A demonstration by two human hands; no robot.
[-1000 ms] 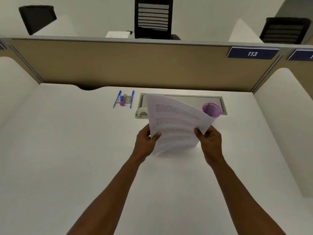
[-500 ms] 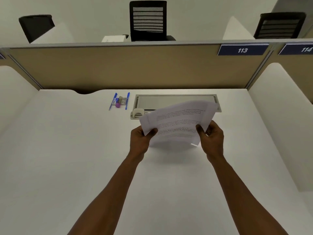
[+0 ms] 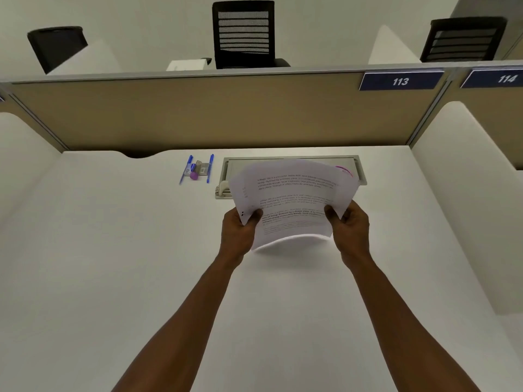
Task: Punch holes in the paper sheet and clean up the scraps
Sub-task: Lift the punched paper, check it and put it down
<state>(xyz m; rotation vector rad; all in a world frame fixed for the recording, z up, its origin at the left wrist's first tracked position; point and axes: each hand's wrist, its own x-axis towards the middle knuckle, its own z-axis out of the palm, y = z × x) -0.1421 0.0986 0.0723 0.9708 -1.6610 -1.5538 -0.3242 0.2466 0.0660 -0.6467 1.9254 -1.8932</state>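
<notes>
Your left hand (image 3: pixel 240 230) and right hand (image 3: pixel 349 224) pinch paper sheet (image 3: pixel 294 205) side edges above bench (image 3: pixel 113 264); light, floppy; support near corners.

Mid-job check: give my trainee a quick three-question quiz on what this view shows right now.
1. True or false: both hands hold the paper sheets above the desk.
2. Which hand is nearer the hole punch: left hand or right hand?
3. What lies left of the punch?
A. blue pens
B. scissors
C. a stapler

Key: 1 true; 2 left hand; 3 A.
</notes>
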